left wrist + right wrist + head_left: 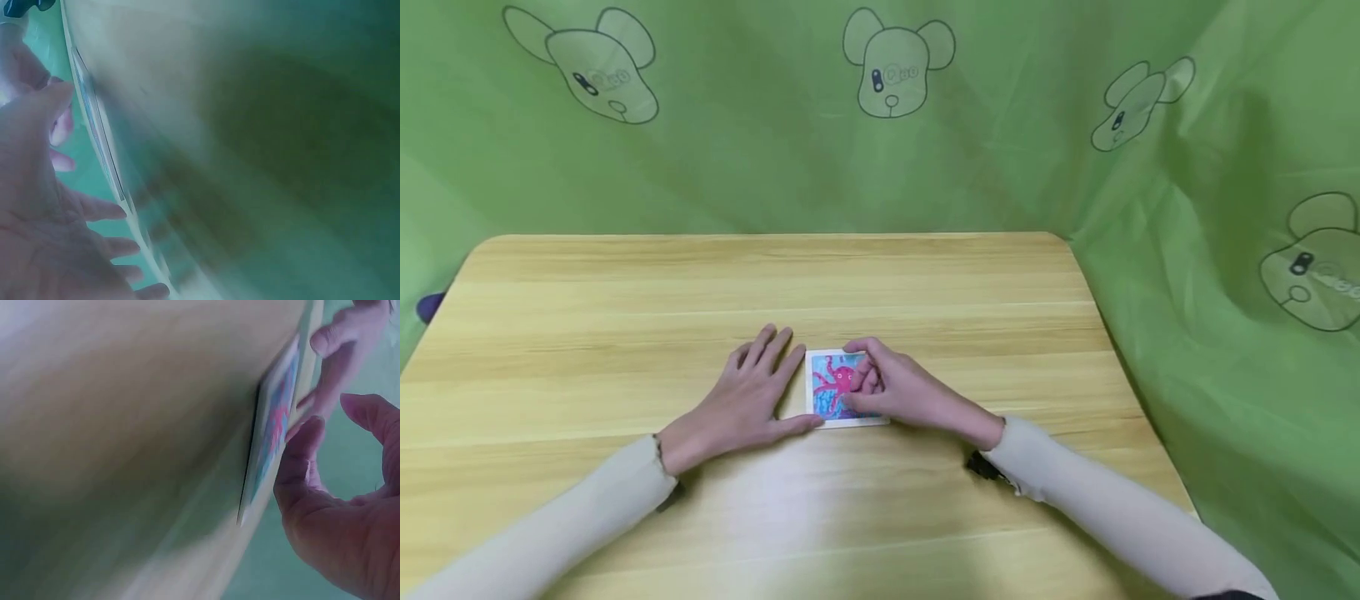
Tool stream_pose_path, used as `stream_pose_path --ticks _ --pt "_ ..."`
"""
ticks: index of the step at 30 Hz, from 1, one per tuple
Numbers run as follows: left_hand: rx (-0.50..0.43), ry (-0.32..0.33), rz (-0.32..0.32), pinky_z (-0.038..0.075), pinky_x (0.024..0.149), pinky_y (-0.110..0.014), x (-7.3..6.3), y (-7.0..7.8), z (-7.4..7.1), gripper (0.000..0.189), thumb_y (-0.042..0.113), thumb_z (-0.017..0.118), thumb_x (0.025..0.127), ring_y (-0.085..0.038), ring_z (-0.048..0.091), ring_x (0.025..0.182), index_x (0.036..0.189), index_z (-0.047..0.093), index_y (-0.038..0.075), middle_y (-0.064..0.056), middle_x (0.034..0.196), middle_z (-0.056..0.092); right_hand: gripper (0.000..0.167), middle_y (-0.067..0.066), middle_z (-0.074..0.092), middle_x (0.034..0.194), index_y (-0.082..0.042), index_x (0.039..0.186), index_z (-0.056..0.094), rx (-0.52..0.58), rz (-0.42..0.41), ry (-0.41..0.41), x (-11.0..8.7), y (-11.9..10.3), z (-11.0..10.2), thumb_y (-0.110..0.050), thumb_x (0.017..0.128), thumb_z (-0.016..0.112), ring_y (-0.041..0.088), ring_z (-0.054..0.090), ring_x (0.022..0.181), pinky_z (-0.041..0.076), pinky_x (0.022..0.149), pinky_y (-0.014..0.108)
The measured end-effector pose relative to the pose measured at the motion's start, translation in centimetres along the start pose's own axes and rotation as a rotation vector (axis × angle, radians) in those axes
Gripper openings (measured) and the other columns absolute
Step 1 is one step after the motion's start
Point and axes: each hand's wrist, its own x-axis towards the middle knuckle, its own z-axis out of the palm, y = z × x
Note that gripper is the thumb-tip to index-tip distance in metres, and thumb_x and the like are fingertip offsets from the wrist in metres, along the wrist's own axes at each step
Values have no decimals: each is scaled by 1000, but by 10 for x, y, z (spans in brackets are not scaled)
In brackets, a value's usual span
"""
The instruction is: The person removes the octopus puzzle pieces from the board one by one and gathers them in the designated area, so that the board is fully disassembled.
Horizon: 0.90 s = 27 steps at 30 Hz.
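Observation:
A small flat square board (824, 403) lies on the table, with a pink octopus on blue inside a white border. My left hand (747, 398) rests on the table at its left side, fingers spread, the thumb tip at its near left corner. Over its right part is my right hand (906, 387), which hides that part of the picture. In the right wrist view, the right hand's thumb and index finger are bent and apart beside the board (275, 428), with nothing between them. The left wrist view shows the board (99, 128) only edge-on.
The light wooden table (625, 333) has rounded far corners. Green cloth (760, 150) with printed bear heads hangs behind it and along the right side. A dark purple object (430, 307) shows past the table's left edge.

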Motion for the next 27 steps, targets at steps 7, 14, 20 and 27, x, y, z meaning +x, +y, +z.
stream_pose_path --ticks 7,14,20,27 --pt "6 -33 8 26 120 -74 3 0 0 102 68 66 100 -51 13 162 168 37 -2 -33 173 23 71 4 68 102 0 152 48 -89 9 -24 17 -1 10 -21 97 87 14 66 83 55 75 28" --pt "-18 -61 -27 25 121 -73 1 3 -1 99 63 68 102 -53 12 162 169 35 -1 -34 174 20 70 0 65 92 -3 151 50 -155 29 -52 27 -1 10 -27 97 87 14 61 75 50 69 29" --pt "-4 -56 -27 27 119 -73 1 5 -3 87 54 64 108 -54 16 161 168 36 -2 -35 173 23 59 1 63 85 -8 143 53 -203 46 -52 32 -4 13 -30 99 85 13 57 71 47 66 30" --pt "-14 -60 -34 28 117 -74 5 5 -4 83 52 60 110 -57 17 159 167 38 -3 -36 172 23 51 3 60 81 -10 136 54 -271 80 -38 37 -8 16 -27 100 84 15 55 68 45 64 30"
